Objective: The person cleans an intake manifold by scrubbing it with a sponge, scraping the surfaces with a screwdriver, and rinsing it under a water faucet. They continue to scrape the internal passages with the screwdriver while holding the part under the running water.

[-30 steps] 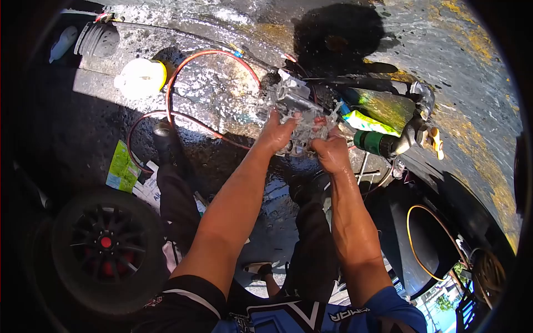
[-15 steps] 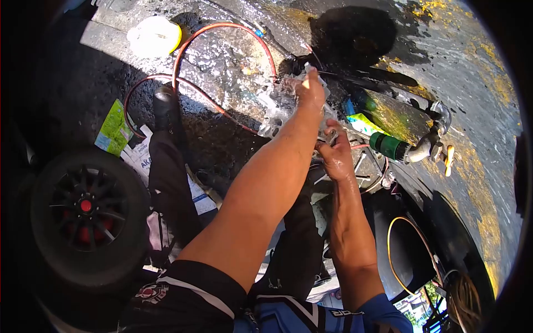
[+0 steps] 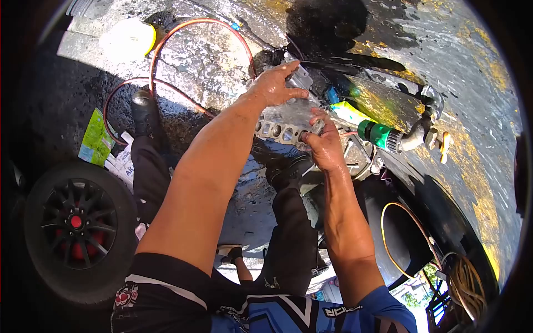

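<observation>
A wet, silvery metal part [image 3: 283, 119] with a row of round ports along its near edge lies between my hands. My left hand [image 3: 277, 86] is spread over its upper left side, fingers apart, palm down, holding nothing. At the part's right end my right hand [image 3: 325, 143] grips it, with the thumb on the near edge and the fingers curled behind. Red hose [image 3: 194, 22] loops on the wet ground and runs towards the part; where it ends is hidden behind my left hand.
A white and yellow bowl [image 3: 129, 40] sits at the upper left. A wheel [image 3: 78, 227] lies at the lower left, near a green packet [image 3: 97, 141]. To the right are a tap [image 3: 430, 111] and a green hose connector [image 3: 377, 135]. A coiled cable [image 3: 466, 286] hangs at the lower right.
My left hand has moved left off the part's far end and opened. The part's row of ports now shows more clearly. The whole view has shifted slightly.
</observation>
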`<action>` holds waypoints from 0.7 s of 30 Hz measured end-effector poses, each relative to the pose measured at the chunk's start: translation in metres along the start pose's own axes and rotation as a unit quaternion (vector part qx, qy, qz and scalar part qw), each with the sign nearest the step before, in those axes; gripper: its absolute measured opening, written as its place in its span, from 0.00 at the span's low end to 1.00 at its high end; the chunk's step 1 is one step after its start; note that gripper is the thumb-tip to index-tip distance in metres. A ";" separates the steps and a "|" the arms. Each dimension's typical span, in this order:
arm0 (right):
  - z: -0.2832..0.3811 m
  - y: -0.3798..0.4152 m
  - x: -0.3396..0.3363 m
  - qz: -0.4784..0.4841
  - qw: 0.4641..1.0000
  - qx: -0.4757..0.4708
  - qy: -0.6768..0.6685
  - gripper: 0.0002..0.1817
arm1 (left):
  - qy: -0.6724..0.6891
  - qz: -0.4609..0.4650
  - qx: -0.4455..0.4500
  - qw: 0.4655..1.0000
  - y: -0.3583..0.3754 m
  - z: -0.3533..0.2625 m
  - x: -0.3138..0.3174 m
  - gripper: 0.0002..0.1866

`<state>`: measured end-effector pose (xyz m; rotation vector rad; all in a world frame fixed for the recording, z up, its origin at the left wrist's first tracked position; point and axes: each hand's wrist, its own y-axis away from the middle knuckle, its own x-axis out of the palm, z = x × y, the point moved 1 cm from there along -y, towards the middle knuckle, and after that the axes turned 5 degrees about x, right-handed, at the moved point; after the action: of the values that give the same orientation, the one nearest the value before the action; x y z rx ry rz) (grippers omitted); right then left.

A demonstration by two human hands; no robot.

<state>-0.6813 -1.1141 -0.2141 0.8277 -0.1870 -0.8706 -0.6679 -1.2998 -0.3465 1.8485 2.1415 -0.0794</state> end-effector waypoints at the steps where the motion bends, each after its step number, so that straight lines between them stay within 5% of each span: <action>1: -0.004 0.003 0.001 -0.005 0.999 -0.016 0.028 0.20 | 0.130 -0.055 -0.037 0.989 0.006 -0.002 0.012 0.46; 6: -0.061 0.025 0.026 -0.051 0.996 -0.064 0.030 0.24 | 0.033 -0.282 -0.193 0.939 0.031 -0.045 0.077 0.32; 9: -0.063 0.046 0.039 -0.153 0.961 0.038 -0.225 0.32 | -0.093 -0.128 -0.087 0.984 0.057 -0.061 0.082 0.30; 12: -0.057 0.046 0.021 -0.134 0.891 0.160 -0.402 0.30 | 0.196 -0.002 -0.076 0.978 0.066 -0.066 0.069 0.20; 15: -0.076 0.042 -0.008 -0.133 0.844 0.241 -0.461 0.21 | 0.428 -0.138 -0.265 0.853 0.026 -0.050 0.106 0.17; 19: -0.091 0.045 -0.013 -0.109 0.831 0.232 -0.494 0.18 | 0.245 0.079 -0.249 0.934 -0.013 -0.040 0.140 0.17; 21: -0.092 0.046 -0.012 -0.111 0.834 0.221 -0.493 0.18 | 0.022 0.190 -0.189 0.963 -0.002 -0.072 0.101 0.20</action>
<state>-0.6187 -1.0366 -0.2421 0.7552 -1.2647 -1.4567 -0.6960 -1.1858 -0.3055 1.9916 1.6409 0.4287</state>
